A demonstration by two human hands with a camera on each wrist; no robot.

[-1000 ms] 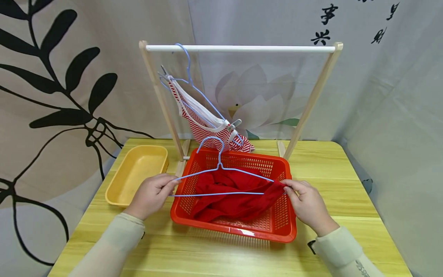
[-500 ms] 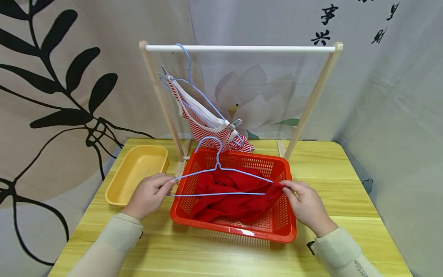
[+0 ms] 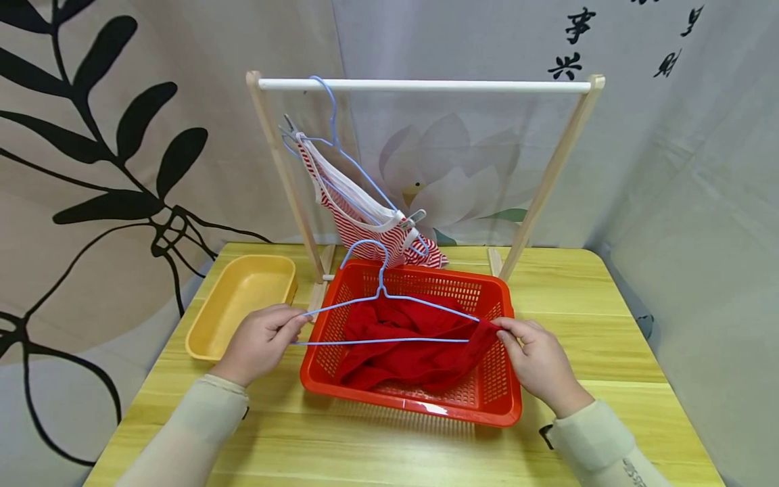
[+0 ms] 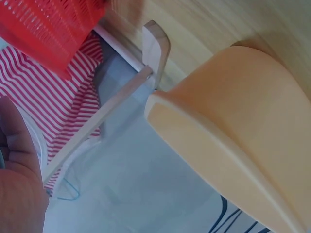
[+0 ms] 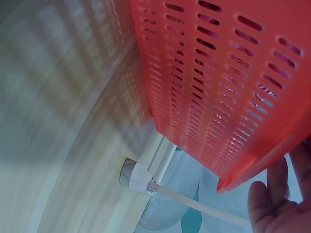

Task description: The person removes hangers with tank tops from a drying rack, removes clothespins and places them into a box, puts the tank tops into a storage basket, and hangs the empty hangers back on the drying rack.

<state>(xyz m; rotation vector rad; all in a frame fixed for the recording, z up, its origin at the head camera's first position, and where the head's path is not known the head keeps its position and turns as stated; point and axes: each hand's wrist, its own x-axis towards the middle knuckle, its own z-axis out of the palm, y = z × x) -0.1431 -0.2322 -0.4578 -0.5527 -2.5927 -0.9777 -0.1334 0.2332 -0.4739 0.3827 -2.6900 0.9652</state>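
A light blue clothes hanger [image 3: 381, 287] is held over the red basket [image 3: 411, 410], its hook pointing away. My left hand [image 3: 260, 342] grips the hanger's left end between thumb and fingers. At the basket's right rim my right hand [image 3: 540, 358] pinches the edge of a red garment [image 3: 395, 368]. The hanger's right end passes into that cloth and is hidden there. Most of the garment lies crumpled in the basket. Only part of the left hand [image 4: 19, 179] shows in the left wrist view, and the right hand [image 5: 286, 204] sits by the basket rim in the right wrist view.
Behind the basket stands a rack with a white bar [image 3: 426, 85] and wooden legs. A red-and-white striped garment [image 3: 371, 233] hangs from it on another blue hanger, held by clips [image 3: 414, 218]. A yellow tray [image 3: 209, 331] lies left of the basket on the wooden table [image 3: 377, 453].
The hanger and my left hand have shifted slightly left. More of its lower bar shows beside the red cloth. My right hand keeps its pinch almost in place.
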